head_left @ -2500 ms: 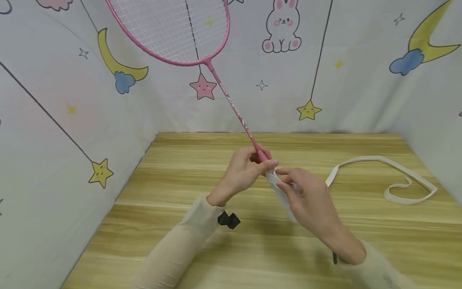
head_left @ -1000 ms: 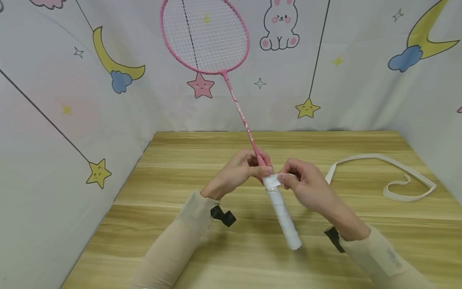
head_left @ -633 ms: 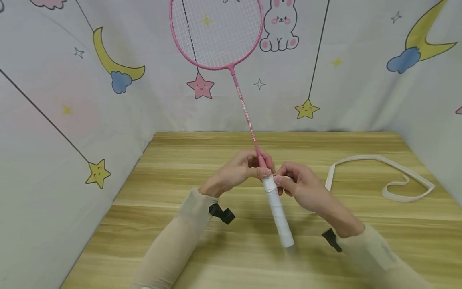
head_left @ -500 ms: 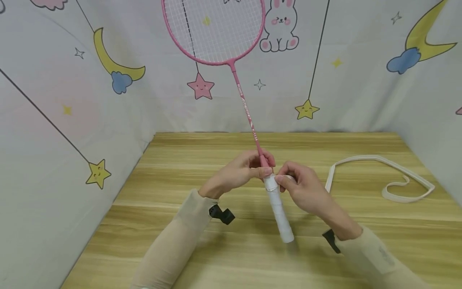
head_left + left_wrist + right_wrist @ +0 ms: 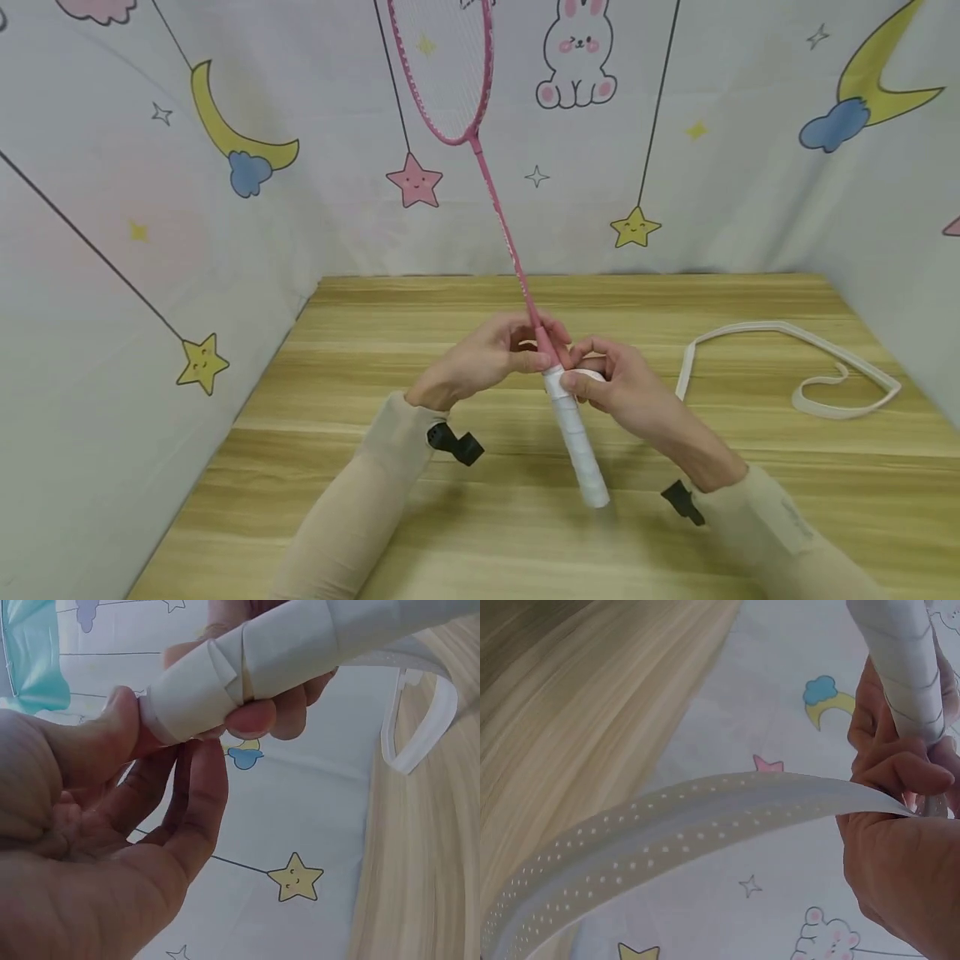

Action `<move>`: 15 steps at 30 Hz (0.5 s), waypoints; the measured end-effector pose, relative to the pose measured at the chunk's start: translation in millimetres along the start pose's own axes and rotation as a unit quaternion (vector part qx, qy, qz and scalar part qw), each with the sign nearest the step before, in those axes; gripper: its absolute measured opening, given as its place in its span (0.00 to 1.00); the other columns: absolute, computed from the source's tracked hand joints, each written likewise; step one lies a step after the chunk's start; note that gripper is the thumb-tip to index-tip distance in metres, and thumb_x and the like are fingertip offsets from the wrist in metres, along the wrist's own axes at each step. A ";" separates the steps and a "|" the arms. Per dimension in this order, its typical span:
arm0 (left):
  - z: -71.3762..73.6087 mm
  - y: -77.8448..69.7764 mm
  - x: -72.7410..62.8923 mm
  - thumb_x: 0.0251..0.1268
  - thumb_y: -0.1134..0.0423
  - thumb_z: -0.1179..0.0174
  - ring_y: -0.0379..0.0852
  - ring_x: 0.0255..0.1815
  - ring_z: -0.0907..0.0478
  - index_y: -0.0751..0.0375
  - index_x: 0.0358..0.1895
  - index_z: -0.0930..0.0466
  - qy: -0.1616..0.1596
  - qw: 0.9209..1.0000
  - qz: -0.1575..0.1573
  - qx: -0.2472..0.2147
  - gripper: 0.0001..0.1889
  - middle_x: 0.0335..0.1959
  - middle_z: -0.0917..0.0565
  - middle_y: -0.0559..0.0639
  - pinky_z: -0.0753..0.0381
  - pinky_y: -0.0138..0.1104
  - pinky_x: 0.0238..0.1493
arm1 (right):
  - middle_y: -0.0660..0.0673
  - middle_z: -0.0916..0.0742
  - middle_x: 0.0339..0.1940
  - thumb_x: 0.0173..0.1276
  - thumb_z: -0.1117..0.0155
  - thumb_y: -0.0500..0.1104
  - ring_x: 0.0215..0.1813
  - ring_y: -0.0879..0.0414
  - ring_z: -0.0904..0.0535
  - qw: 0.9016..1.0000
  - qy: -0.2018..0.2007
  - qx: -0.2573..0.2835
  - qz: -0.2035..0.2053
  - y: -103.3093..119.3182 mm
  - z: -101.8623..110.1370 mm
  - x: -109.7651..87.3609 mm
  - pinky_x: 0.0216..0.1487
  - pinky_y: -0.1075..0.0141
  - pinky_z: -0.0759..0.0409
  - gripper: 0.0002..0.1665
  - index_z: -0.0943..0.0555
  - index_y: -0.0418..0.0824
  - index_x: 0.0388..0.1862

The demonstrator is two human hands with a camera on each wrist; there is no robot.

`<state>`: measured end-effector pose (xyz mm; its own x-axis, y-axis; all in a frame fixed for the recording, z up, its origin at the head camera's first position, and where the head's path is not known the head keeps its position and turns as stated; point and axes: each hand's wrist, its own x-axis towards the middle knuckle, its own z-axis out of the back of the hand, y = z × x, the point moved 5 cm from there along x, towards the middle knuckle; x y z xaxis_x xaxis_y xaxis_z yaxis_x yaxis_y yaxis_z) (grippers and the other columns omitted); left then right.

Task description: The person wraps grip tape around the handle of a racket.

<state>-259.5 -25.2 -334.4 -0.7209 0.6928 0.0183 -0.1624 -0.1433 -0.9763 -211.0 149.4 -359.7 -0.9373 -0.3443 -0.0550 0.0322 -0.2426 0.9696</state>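
Note:
A pink badminton racket (image 5: 501,218) leans up and to the left over the table, its strung head partly cut off by the top edge. My left hand (image 5: 480,360) holds it at the pink cone just above the white-wrapped handle (image 5: 582,454). At the handle's upper end, my right hand (image 5: 630,390) pinches a strip of white grip tape (image 5: 667,829). From those fingers the dotted strip runs off across the right wrist view. In the left wrist view, the wrapped handle (image 5: 292,645) shows overlapping turns and a small lifted corner near the top.
The loose length of tape (image 5: 780,325) lies in a bend on the right of the wooden table (image 5: 360,500). A white cloth (image 5: 480,225) printed with stars, moons and a rabbit stands behind and at both sides. Small black devices (image 5: 456,444) sit at both wrists.
The racket has turned about its shaft, so its head now looks narrow instead of broad. My right hand keeps hold of the tape and has shifted slightly; the loose tape barely moves.

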 end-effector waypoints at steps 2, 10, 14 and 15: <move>-0.8 -2.5 -1.4 0.78 0.73 0.37 0.45 0.55 0.18 0.68 0.65 0.18 -0.003 1.000 -0.013 0.023 0.16 0.58 0.14 0.60 0.14 0.41 0.61 | 0.54 0.09 0.37 0.80 0.30 0.40 0.39 0.62 0.19 1.000 -0.014 -0.006 0.013 -0.1 1.3 0.2 0.42 0.68 0.22 0.14 0.19 0.32 0.55; -11.6 -9.8 -8.3 0.77 0.64 0.31 0.42 0.38 0.13 0.66 0.55 0.12 -0.112 0.989 -0.034 0.092 0.11 0.44 0.09 0.61 0.07 0.39 0.44 | 0.60 0.06 0.36 0.77 0.27 0.39 0.41 0.63 0.17 0.994 -0.099 0.010 0.038 -0.1 9.3 -1.6 0.46 0.69 0.17 0.18 0.14 0.29 0.59; -17.8 -9.4 -8.6 0.72 0.60 0.26 0.39 0.39 0.15 0.63 0.55 0.10 -0.163 0.976 -0.053 0.135 0.15 0.45 0.07 0.57 0.13 0.31 0.40 | 0.62 0.05 0.36 0.75 0.25 0.40 0.42 0.65 0.14 0.990 -0.132 0.032 0.044 2.3 7.8 -1.3 0.45 0.72 0.16 0.21 0.15 0.27 0.59; -18.7 -9.1 -8.1 0.72 0.59 0.25 0.40 0.40 0.15 0.63 0.56 0.10 -0.170 0.974 -0.057 0.140 0.16 0.45 0.07 0.57 0.15 0.29 0.40 | 0.63 0.05 0.35 0.75 0.24 0.41 0.42 0.66 0.14 0.989 -0.139 0.035 0.046 2.9 7.2 -1.2 0.45 0.72 0.16 0.21 0.15 0.27 0.59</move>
<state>-239.6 -16.3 -329.7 -0.8608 0.4487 0.2404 -0.3980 -0.2989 -0.8674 -212.3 155.6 -355.1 -0.9910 -0.0979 0.0916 0.1061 -0.1557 0.9821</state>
